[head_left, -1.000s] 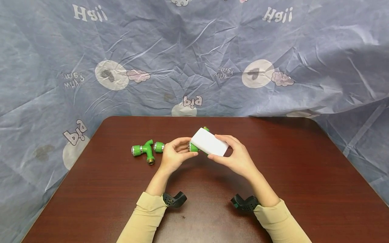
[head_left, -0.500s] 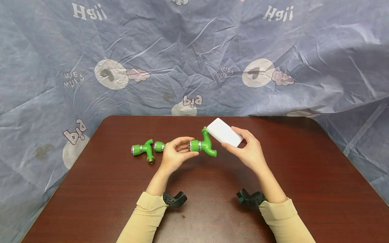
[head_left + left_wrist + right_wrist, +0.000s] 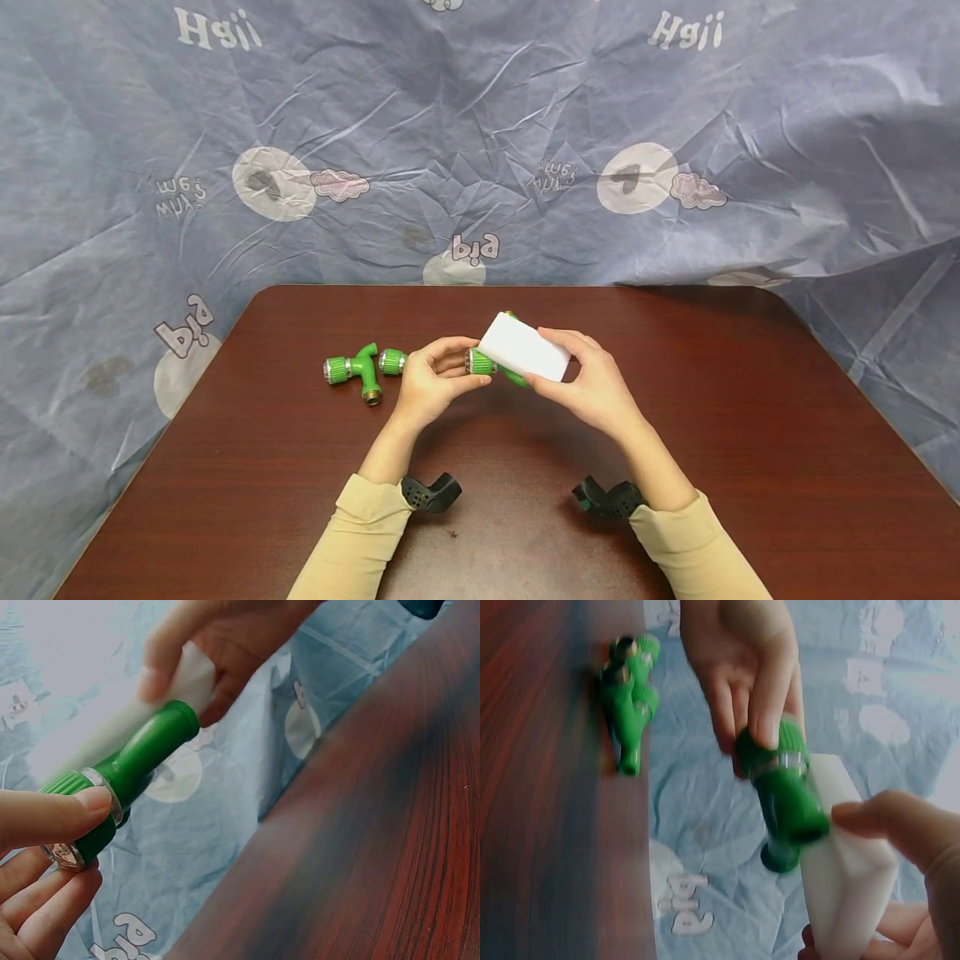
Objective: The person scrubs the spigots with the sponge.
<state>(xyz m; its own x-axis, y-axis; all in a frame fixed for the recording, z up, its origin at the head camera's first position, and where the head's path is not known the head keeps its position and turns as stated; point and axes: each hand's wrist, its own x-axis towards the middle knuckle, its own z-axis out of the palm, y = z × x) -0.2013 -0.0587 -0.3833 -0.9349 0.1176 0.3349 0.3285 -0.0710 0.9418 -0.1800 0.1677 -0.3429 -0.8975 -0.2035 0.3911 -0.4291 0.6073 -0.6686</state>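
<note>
My left hand point(image 3: 427, 387) holds a green tap point(image 3: 154, 746) by its ribbed knob, thumb on one side and fingers on the other, above the table. A white block, like a sponge point(image 3: 525, 347), is gripped between the thumb and fingers of my right hand point(image 3: 596, 387). In the head view the sponge overlaps most of the tap's body, leaving the knob and spout end showing. Seen from the right wrist, the sponge point(image 3: 847, 855) lies right along the side of the tap's body, with my right thumb on its near face.
To the left of my left hand, a second green tap point(image 3: 363, 367) with a brass threaded end lies on the dark red-brown table point(image 3: 712, 433). Another tap point(image 3: 392, 362) lies beside it, partly hidden by that hand. A printed grey-blue cloth point(image 3: 480, 125) hangs behind the table.
My right hand moved the sponge up and right off the tap, uncovering it, then brought it back down and left over the tap. My left hand and its tap stay nearly still.
</note>
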